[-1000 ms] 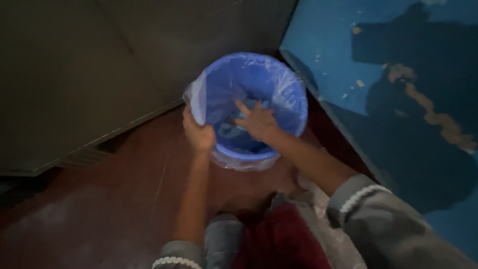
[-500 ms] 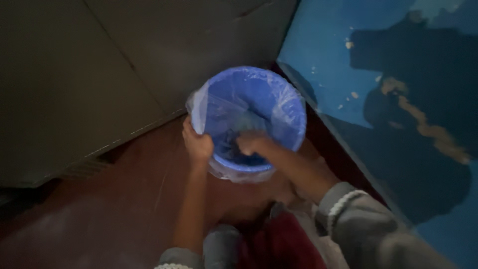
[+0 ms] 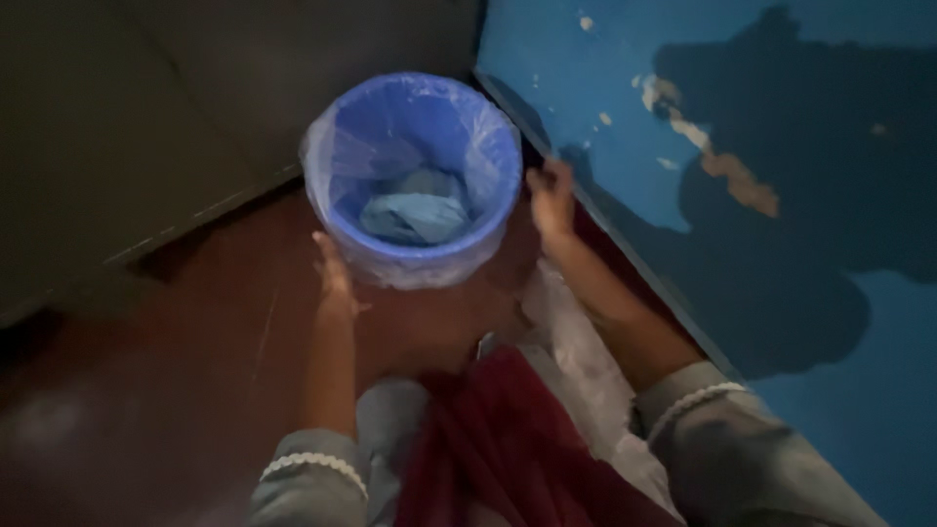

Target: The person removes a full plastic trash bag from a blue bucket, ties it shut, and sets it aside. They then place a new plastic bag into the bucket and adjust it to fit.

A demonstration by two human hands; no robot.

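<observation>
The blue bin [image 3: 415, 176], lined with a clear plastic bag [image 3: 322, 156], stands upright between both hands: the left hand [image 3: 335, 278], fingers spread and empty, sits just below-left of its wall and nearer; the right hand [image 3: 551, 200], also open, hovers to its right

Blue plastic bin [image 3: 488, 210] w/ thin glossy plastic liner [image 3: 322, 156], crumpled cloth [image 3: 415, 215] inside; wall paint [image 3: 683, 127] flaking.

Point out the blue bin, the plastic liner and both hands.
blue bin [image 3: 459, 249]: head view, its near rim.
plastic liner [image 3: 410, 146]: head view, on the inner far wall.
left hand [image 3: 335, 278]: head view, back of the hand.
right hand [image 3: 551, 200]: head view, back of the hand.
</observation>
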